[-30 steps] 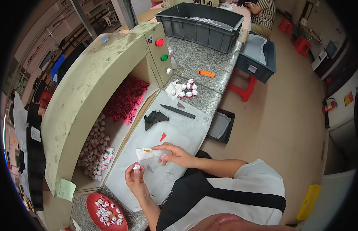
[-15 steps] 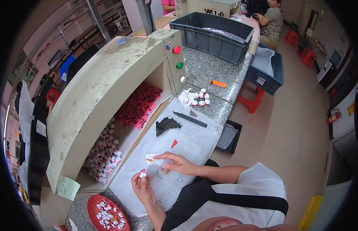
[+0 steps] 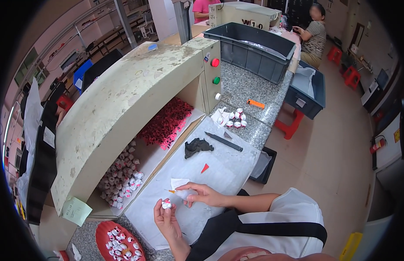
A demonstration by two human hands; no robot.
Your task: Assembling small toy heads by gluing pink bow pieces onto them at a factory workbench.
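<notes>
Between the thumb and fingers of my left hand [image 3: 167,222] is a small white figurine piece [image 3: 166,205] with pink-red marks. My right hand [image 3: 207,195] is closed round a translucent white squeeze bottle [image 3: 186,194] with an orange base and thin needle tip. The needle points left, just above the figurine piece and apart from it. Under both hands lies a white sheet [image 3: 228,167]. On it are a small white paper [image 3: 179,183], a small red triangular piece [image 3: 205,168], a crumpled black cloth [image 3: 197,147] and a dark pen-shaped tool [image 3: 224,142].
A curved beige machine [image 3: 123,93] stands left, its opening holding many white pieces [image 3: 123,176] and red pieces [image 3: 169,122]. A red plate [image 3: 100,239] of pieces sits nearby. Further back are several white pieces [image 3: 237,118], an orange lighter [image 3: 256,104] and a grey bin [image 3: 249,58].
The view has shifted slightly, moving the scene right and down. My right hand has brought the needle tip a little nearer the figurine piece, and its fingers have closed more round the bottle.
</notes>
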